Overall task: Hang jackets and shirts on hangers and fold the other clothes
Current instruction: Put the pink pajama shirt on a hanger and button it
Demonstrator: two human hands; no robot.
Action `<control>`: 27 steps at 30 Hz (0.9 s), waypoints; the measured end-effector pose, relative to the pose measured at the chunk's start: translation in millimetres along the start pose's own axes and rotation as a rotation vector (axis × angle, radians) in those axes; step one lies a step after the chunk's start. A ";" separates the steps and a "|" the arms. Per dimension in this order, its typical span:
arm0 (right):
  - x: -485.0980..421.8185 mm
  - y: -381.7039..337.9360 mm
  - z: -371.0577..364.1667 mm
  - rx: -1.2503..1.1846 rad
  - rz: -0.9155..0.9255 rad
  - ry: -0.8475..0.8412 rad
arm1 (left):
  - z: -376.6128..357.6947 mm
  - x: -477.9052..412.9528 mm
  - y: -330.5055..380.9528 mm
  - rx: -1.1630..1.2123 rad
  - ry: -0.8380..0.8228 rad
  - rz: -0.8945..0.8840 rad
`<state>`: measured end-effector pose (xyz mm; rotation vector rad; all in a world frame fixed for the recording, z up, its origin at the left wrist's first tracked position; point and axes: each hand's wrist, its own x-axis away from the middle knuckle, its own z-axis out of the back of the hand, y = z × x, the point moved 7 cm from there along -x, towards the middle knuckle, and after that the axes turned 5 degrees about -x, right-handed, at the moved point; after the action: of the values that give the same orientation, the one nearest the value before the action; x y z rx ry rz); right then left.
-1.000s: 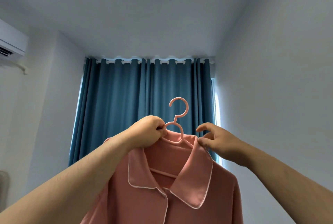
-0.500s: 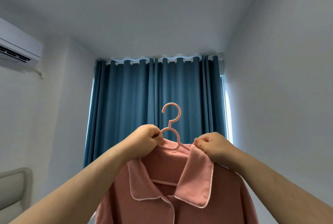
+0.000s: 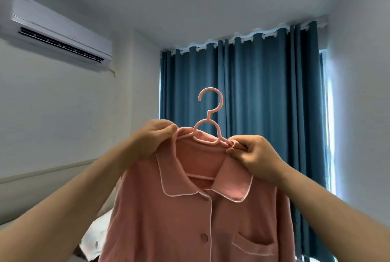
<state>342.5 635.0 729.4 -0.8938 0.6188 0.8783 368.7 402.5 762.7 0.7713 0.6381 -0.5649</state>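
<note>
Blue curtains [image 3: 242, 97] fill the wall ahead of me, an air conditioner [image 3: 61, 33] mounted to their left. My pink shirt [image 3: 190, 219] hangs raised before them on its pink hanger [image 3: 209, 118]. My left hand [image 3: 156, 137] pinches one shoulder seam, my right hand [image 3: 253, 154] pinches the other.

1. Centre frame, a pink plastic hanger [image 3: 221, 102] carries a pink button-up shirt with white piping [image 3: 179, 219].
2. The left hand [image 3: 156, 137] grips the shirt's shoulder. The right hand [image 3: 253, 154] pinches the hanger's arm at the collar.
3. Lower left, a rumpled white cloth [image 3: 95, 238] lies on a mostly hidden surface.
</note>
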 end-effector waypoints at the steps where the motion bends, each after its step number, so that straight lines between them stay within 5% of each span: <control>1: -0.6 1.8 -5.1 -0.034 -0.005 -0.002 | 4.5 10.7 -1.6 -0.095 -0.030 0.010; 5: -5.6 1.2 -46.4 -0.120 -0.005 -0.019 | 27.5 58.2 -16.9 -0.487 0.048 0.072; 11: -25.4 -24.6 -139.1 -0.122 0.072 -0.103 | 90.2 133.0 -31.2 -0.742 0.191 0.234; 27: -33.1 -221.8 -363.8 -0.337 0.274 -0.265 | 282.5 359.8 -14.5 -0.863 0.372 0.636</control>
<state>477.2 235.1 661.9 -0.9844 0.3713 1.3523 689.9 93.2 659.6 0.2137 0.8360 0.4472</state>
